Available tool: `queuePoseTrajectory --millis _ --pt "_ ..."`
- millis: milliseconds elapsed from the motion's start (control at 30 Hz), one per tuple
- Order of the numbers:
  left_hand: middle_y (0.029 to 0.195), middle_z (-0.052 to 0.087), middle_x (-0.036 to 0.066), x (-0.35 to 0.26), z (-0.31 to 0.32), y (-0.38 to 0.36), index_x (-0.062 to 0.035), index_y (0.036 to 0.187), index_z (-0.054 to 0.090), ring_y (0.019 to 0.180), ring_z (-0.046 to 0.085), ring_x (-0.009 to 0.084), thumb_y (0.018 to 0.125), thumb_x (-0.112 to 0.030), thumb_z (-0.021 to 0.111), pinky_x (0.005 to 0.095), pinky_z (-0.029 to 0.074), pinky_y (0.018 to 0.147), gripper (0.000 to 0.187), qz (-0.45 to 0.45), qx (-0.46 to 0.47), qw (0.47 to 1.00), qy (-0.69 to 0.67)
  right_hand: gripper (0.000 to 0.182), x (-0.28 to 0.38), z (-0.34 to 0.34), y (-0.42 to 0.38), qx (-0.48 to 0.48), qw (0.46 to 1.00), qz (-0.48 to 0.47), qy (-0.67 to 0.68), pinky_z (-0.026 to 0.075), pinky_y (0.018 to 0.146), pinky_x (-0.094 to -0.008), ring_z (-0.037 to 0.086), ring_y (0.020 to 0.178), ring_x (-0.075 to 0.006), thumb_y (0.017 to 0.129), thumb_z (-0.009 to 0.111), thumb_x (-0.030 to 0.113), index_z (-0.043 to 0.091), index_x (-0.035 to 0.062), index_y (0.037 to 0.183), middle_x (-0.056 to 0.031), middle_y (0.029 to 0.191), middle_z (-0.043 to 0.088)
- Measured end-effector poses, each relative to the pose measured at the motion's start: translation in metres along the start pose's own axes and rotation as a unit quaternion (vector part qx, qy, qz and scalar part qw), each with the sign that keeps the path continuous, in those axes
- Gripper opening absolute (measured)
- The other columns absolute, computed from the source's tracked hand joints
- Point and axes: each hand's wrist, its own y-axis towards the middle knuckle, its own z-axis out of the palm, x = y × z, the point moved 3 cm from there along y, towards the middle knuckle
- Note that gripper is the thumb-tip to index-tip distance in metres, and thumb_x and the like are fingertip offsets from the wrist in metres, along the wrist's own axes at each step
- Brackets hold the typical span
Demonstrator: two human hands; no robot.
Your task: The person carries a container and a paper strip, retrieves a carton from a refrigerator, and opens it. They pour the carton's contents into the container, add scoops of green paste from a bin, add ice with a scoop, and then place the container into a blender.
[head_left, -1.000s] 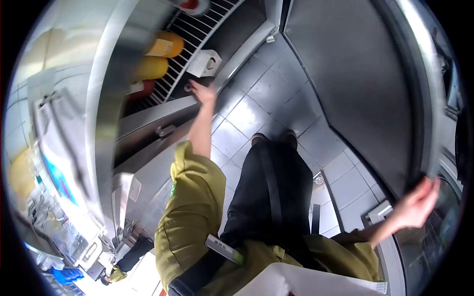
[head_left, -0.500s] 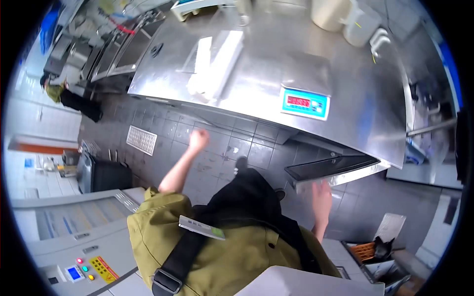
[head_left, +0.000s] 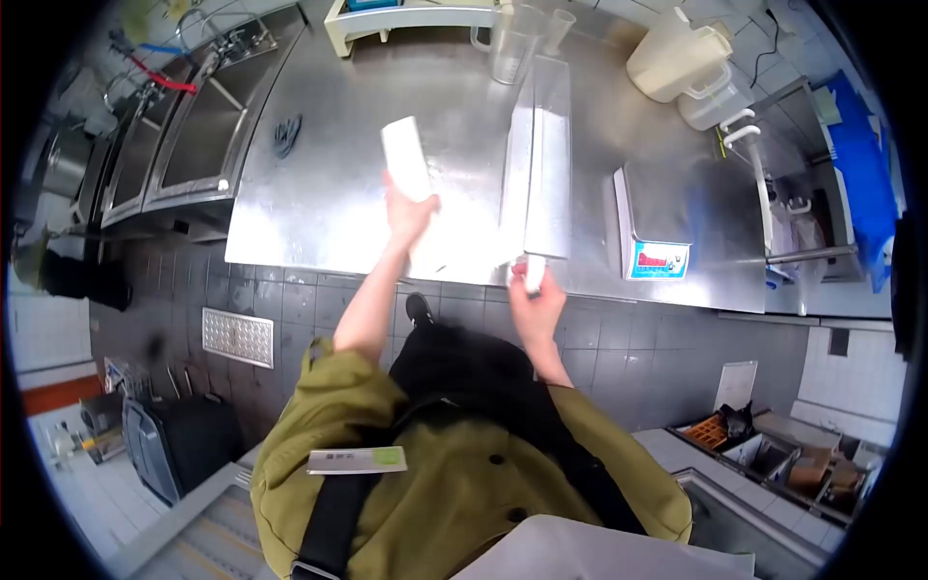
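My left hand (head_left: 411, 220) is over the front part of the steel table, its fingers closed round the lower end of a white oblong block (head_left: 406, 155). At the table's front edge my right hand (head_left: 537, 307) is closed on a small white piece (head_left: 535, 275), whose kind I cannot tell. Just beyond that hand lies a long narrow silvery box (head_left: 549, 164), its near end right at my fingertips. To the right of it stands a digital scale (head_left: 659, 259) with a steel plate and a red display.
Clear measuring jugs (head_left: 515, 43) and cream pitchers (head_left: 667, 58) stand at the back of the steel table (head_left: 319, 213). A dark glove-like item (head_left: 286, 135) lies at left, near the sinks (head_left: 208, 145). A person's dark trousers (head_left: 82, 278) show at far left. Behind right are crates (head_left: 715, 432).
I have turned to face the table squarely. The door that hung out below the table at right no longer shows. Both hands have risen to the table, with white pieces in them.
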Motion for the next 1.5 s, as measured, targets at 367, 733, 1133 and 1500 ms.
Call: queuePoseTrajectory --millis 367,733,1133,1500 --pt "0.078 0.048 0.001 0.169 -0.361 -0.055 -0.0081 0.096 0.05 0.071 0.047 0.0141 0.074 -0.027 0.059 0.0276 0.04 0.067 0.031 -0.234 -0.28 0.847 -0.386 0.035 0.005 -0.022 0.039 -0.139 0.953 0.117 0.241 0.016 0.038 -0.0218 0.026 0.04 -0.0044 0.078 0.047 0.013 0.035 0.0065 0.046 0.0028 0.044 0.033" --pt "0.116 0.044 0.022 0.292 -0.45 -0.263 0.0055 0.122 0.031 0.099 0.049 0.0313 0.073 -0.021 0.064 0.0396 0.04 0.085 0.065 -0.307 -0.71 0.625 -0.102 0.027 0.113 0.098 0.081 0.026 0.946 -0.043 0.32 0.025 0.041 -0.0234 0.035 0.047 -0.006 0.075 0.05 0.019 0.041 0.0064 0.053 0.0028 0.052 0.04" --pt "0.094 0.046 0.006 0.45 -0.698 -0.2 -0.0008 0.112 0.036 0.081 0.045 0.0142 0.079 -0.025 0.057 0.0261 0.037 0.069 0.046 -0.231 -0.574 0.731 -0.287 0.028 0.375 0.527 -0.041 0.339 0.741 0.087 0.573 0.02 0.033 -0.0198 0.025 0.035 -0.0052 0.084 0.043 0.027 0.037 0.0116 0.062 0.0038 0.044 0.03" --pt "0.063 0.045 -0.001 0.602 -1.019 0.006 -0.0121 0.079 0.046 0.047 0.042 0.007 0.077 -0.047 0.055 0.0204 0.035 0.041 0.036 -0.253 -0.454 0.669 -0.531 0.035 0.621 0.961 -0.241 0.58 0.609 0.093 0.533 0.019 0.036 -0.0205 0.023 0.034 -0.0056 0.084 0.042 0.027 0.037 0.0089 0.054 0.0039 0.04 0.029"
